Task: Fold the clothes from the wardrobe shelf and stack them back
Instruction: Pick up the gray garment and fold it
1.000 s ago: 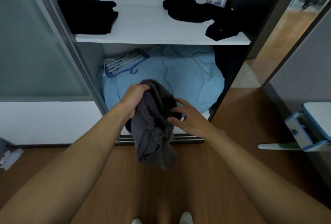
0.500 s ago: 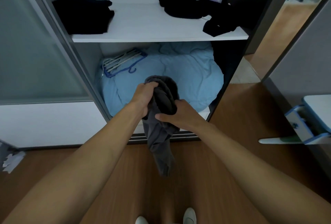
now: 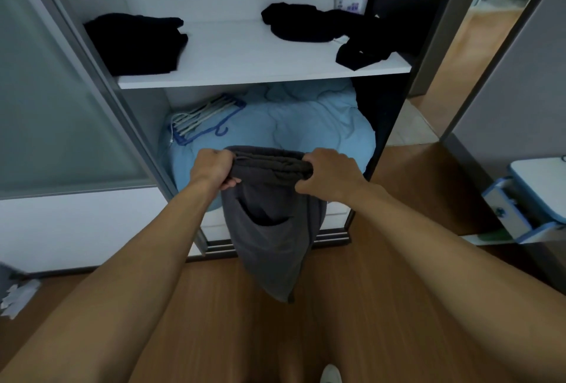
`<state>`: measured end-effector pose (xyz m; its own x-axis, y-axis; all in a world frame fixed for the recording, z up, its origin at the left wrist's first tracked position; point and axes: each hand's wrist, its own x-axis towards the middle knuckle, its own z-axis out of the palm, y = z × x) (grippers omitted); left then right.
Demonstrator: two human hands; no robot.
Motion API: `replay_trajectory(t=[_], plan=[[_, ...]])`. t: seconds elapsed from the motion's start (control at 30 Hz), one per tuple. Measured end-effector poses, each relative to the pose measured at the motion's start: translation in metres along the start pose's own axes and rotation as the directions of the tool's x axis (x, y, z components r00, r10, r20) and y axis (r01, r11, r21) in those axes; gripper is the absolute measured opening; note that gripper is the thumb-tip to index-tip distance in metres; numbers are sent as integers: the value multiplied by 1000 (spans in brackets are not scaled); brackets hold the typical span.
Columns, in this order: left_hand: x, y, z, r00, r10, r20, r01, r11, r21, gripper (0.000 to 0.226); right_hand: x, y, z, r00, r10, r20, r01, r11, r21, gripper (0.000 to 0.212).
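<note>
At frame centre the left hand [image 3: 213,168] and right hand [image 3: 329,172] each clench an end of the waistband of dark grey fabric shorts [image 3: 272,229], fingers [image 3: 231,182] partly hidden in cloth. Above, a white wardrobe shelf [image 3: 245,58] carries a folded black garment [image 3: 137,42] upper left and crumpled black clothes [image 3: 321,27], shapes indistinct, upper right; brown wooden floor [image 3: 214,321] lies below.

Hands [image 3: 211,168] parted; grey shorts [image 3: 272,229] stretched open (previously bunched).

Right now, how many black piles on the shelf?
2: a folded pile at the left of the shelf, a rumpled pile at its right, which may hold several garments.
</note>
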<state>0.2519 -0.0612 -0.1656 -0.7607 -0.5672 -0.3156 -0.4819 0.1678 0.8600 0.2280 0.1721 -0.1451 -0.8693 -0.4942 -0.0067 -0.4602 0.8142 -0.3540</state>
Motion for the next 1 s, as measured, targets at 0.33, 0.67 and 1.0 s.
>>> replay_trajectory(t=[0.33,0.67,1.0], plan=[[-11,8,-27,906,90,414,103,901,-422,18,9,7,-29,972,-67,-226,204,718,665,39],[-7,-46,-14,849,397,349,-260,889,-378,64,11,1,-31,999,-38,9,1,243,970,57],[-40,11,18,836,396,380,-77,769,-634,30,1,38,-38,974,212,83,-106,100,989,37]])
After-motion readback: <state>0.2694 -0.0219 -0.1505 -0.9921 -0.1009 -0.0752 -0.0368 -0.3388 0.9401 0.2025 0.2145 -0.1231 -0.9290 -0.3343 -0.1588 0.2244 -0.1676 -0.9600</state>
